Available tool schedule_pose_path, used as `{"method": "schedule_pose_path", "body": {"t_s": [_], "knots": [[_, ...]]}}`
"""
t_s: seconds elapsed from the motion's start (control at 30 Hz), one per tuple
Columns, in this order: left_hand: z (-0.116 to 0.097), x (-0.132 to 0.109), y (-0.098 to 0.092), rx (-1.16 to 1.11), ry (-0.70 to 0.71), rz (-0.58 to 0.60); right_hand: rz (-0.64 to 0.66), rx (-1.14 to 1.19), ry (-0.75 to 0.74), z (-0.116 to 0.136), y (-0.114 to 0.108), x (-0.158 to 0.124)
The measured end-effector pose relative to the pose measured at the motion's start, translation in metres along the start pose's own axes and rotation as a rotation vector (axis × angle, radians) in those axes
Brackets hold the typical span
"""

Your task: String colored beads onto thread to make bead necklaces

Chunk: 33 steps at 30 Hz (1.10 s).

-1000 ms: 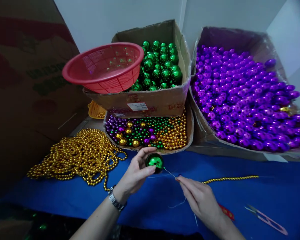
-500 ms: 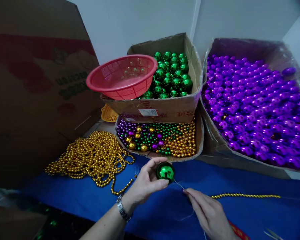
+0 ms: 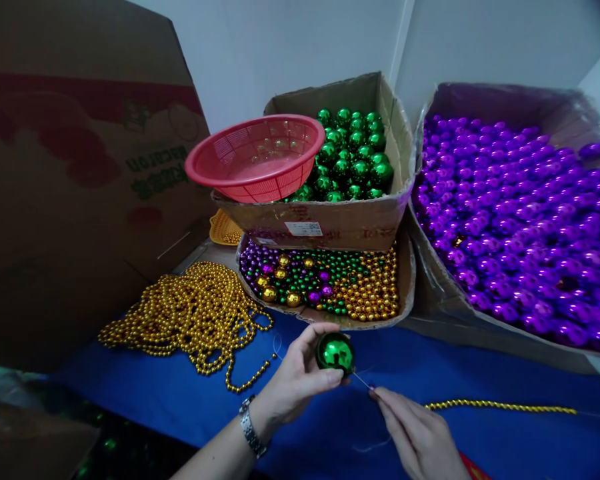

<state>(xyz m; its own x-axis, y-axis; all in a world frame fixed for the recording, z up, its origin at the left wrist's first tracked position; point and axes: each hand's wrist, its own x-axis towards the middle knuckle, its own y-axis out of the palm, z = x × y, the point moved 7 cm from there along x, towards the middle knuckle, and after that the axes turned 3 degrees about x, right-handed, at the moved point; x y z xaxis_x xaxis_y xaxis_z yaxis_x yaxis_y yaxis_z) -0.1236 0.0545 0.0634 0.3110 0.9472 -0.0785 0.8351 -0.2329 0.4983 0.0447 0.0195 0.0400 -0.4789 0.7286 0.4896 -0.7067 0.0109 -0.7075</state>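
My left hand (image 3: pixel 295 383) is gripping the green ball (image 3: pixel 335 352) between thumb and fingertips, holding it just over the blue cloth (image 3: pixel 480 367) at six o'clock from the tray of mixed beads (image 3: pixel 407 267). At four o'clock from the ball, my right hand (image 3: pixel 415 433) is pinching its fingertips on what is probably a thin needle (image 3: pixel 361 380), which is running up to the ball's lower side. A gold bead strand (image 3: pixel 500 405) is lying out toward three o'clock, and the gold bead pile (image 3: pixel 190 317) is sitting at nine o'clock.
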Motion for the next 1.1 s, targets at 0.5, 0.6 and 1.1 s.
{"method": "schedule_pose_path", "body": {"t_s": [0.5,0.6,1.1], "knots": [[0.001,0.0,0.001,0.079,0.034,0.043,-0.016,0.03,0.008,0.004,0.0,0.004],[0.006,-0.001,0.003,0.1,0.013,0.086,-0.018,0.035,0.018,0.004,0.001,0.004],[-0.057,0.076,-0.017,1.473,0.215,0.023,0.031,0.167,0.162,-0.014,0.007,-0.007]]}}
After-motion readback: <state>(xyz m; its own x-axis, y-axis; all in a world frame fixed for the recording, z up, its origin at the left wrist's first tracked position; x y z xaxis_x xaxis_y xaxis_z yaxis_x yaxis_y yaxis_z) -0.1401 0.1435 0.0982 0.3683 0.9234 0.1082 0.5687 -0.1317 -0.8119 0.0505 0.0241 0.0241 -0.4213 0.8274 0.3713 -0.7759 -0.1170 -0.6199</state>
